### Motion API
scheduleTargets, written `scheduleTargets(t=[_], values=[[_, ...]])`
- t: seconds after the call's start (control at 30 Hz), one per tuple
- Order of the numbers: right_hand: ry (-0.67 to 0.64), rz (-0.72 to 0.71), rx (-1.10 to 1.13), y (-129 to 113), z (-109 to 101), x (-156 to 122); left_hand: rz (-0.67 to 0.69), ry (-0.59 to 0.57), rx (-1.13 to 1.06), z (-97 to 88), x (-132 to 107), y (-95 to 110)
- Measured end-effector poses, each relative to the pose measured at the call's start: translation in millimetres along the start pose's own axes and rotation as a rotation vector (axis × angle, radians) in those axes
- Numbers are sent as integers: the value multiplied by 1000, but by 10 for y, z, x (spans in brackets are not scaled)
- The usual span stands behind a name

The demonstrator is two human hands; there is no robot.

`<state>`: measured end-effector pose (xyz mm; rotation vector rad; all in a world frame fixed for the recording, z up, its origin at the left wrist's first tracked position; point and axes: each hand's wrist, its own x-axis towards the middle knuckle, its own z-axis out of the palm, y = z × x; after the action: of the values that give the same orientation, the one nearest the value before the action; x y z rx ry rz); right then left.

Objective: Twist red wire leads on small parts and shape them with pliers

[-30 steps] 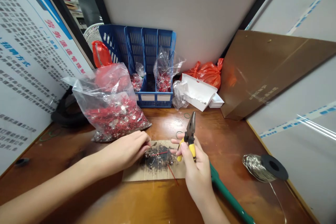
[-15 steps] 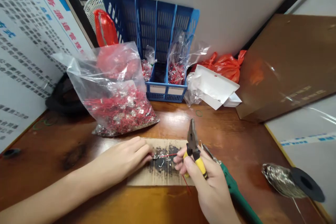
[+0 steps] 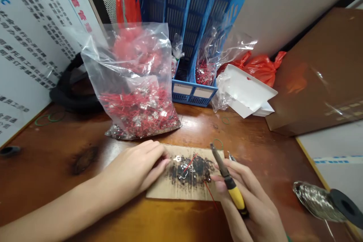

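My right hand [image 3: 249, 193] grips a pair of pliers [image 3: 227, 176] with yellow-and-black handles, the jaws pointing up and away. Beneath its fingertips, a red wire [image 3: 210, 193] runs off the front of a scorched cardboard piece [image 3: 159, 191]; a small dark bit lies at the wire's upper end. My left hand [image 3: 144, 164] rests at the cardboard's left edge, fingers bent, a gap between thumb and forefinger. Just beyond those fingertips lies a small shiny metal tab [image 3: 177, 158]. Another red wire [image 3: 190, 162] slants across the blackened patch among small metal bits.
A clear bag [image 3: 141, 109] of red-wired metal parts stands behind my left hand. Further back are a blue divided rack [image 3: 194, 94], a white box [image 3: 246, 87] and a brown carton [image 3: 314, 72]. A solder wire spool [image 3: 320, 200] lies at right. My right hand mostly hides a green-handled tool.
My left fingers have come off the metal piece with red wire. The pliers have turned edge-on, and the green-handled tool is now largely covered. The whole view has shifted.
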<state>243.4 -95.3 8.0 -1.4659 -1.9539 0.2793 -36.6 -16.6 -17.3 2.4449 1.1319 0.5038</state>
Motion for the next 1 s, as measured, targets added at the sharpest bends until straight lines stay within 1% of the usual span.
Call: scheduleTargets(t=[0.07, 0.13, 0.23, 0.3, 0.33, 0.43, 0.53, 0.63, 0.67, 0.73, 0.77, 0.9, 1.0], values=[[22, -72, -96, 12, -8, -64, -46, -20, -31, 20, -5, 0], [48, -117, -177, 44, 6, -135, -85, -26, -111, 41, 1, 15], [42, -204, -284, 119, 69, -246, -169, -22, -332, 41, 24, 74], [21, -272, -375, 161, 127, -303, -259, -28, -487, 20, 45, 126], [13, -281, -394, 173, 155, -322, -300, -32, -561, 8, 56, 150], [75, -271, -376, 157, 205, -326, -360, -22, -750, -19, 90, 198], [96, -184, -287, 66, 185, -246, -370, -10, -850, -28, 117, 196], [109, -1, -137, -61, 113, -87, -376, -2, -855, -21, 130, 164], [96, 56, -49, -98, 88, -19, -379, -1, -851, -17, 133, 153], [28, 155, 149, -146, 51, 125, -389, -9, -846, -8, 138, 134], [23, 185, 232, -152, 41, 196, -397, -15, -849, -4, 140, 128], [16, 249, 435, -50, 61, 412, -424, -48, -861, -2, 143, 112], [-83, 276, 599, 74, 110, 469, -449, -55, -871, -7, 136, 98]])
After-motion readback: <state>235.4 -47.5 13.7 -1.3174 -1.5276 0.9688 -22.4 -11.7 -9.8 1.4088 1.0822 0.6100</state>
